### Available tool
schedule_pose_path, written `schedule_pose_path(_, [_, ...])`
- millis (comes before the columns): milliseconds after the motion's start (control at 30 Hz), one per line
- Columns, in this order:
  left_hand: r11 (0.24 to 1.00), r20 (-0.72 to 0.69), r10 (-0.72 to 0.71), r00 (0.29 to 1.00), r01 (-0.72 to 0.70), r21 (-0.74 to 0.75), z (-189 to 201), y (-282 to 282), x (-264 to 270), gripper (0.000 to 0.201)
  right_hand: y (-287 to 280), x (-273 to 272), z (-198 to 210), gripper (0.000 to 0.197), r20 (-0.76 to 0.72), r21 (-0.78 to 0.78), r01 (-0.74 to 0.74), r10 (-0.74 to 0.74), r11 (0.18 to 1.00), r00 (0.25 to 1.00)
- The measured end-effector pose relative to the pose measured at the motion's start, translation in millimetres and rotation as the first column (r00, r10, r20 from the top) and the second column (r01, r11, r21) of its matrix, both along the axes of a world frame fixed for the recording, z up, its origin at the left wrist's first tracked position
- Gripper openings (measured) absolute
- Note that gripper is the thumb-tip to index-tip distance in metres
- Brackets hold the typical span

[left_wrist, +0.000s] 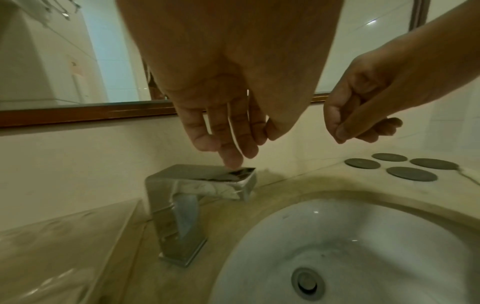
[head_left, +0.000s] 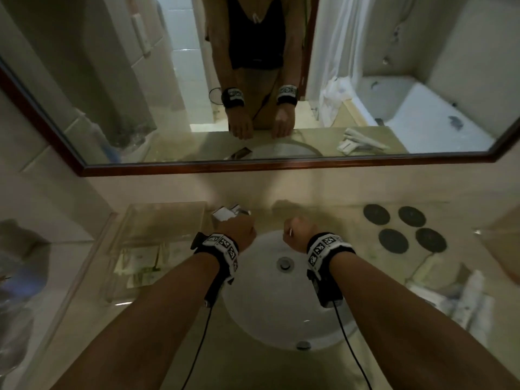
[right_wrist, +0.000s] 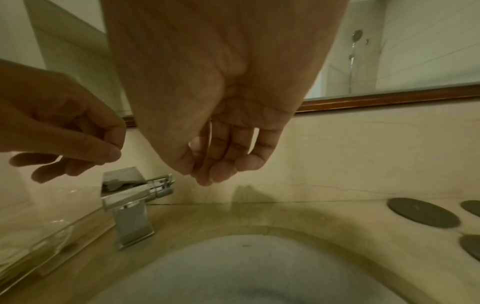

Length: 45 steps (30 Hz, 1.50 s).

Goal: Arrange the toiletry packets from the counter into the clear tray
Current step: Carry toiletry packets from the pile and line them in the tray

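The clear tray (head_left: pixel 168 220) stands on the counter left of the sink, with a few pale packets (head_left: pixel 139 264) lying in its near end. Several white toiletry packets (head_left: pixel 455 291) lie in a loose pile on the counter at the right. Both hands hang side by side over the back of the basin and hold nothing. My left hand (head_left: pixel 239 223) hovers with relaxed fingers (left_wrist: pixel 233 158) just above the chrome faucet (left_wrist: pixel 182 205). My right hand (head_left: pixel 295 229) has loosely bent fingers (right_wrist: pixel 207 176) and is apart from the faucet.
The white basin (head_left: pixel 281 311) fills the counter's middle. Several dark round coasters (head_left: pixel 405 229) sit behind the packet pile. A wood-framed mirror (head_left: pixel 281 167) runs along the back wall. Blurred clear plastic items (head_left: pixel 17 277) stand at the far left.
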<state>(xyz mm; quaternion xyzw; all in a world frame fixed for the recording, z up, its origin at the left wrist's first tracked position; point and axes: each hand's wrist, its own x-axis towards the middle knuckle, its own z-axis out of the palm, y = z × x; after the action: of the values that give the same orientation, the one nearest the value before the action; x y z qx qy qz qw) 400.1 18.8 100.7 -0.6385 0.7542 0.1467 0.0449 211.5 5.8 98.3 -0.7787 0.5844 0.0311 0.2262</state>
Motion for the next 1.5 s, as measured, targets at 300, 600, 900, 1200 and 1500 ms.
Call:
schedule_pose_path(300, [0.971,0.049,-0.219,0.975,0.222,-0.084,7,-1,-55,0.025,30,-52,7,0.021,-0.031,0.004,0.154,-0.154,0.988,0.988])
schedule_pose_path(600, [0.931,0.054,-0.359,0.932,0.362,-0.044,0,10,-107,0.021,73,-106,12,0.021,-0.064,-0.013,0.345,-0.345,0.938,0.936])
schedule_pose_path(900, [0.866,0.046,-0.497,0.866,0.499,-0.040,6,12,-178,0.018,110,-168,13,0.022,-0.074,-0.030,0.463,-0.464,0.886,0.883])
schedule_pose_path(1200, [0.810,0.070,-0.581,0.811,0.584,-0.040,-6,18,-275,0.014,129,-261,-9,0.024,-0.082,0.007,0.560,-0.558,0.828,0.826])
schedule_pose_path(1500, [0.840,0.090,-0.543,0.835,0.538,0.076,-27,8,-378,0.015,120,-364,-39,0.029,-0.140,0.159,0.535,-0.517,0.830,0.844])
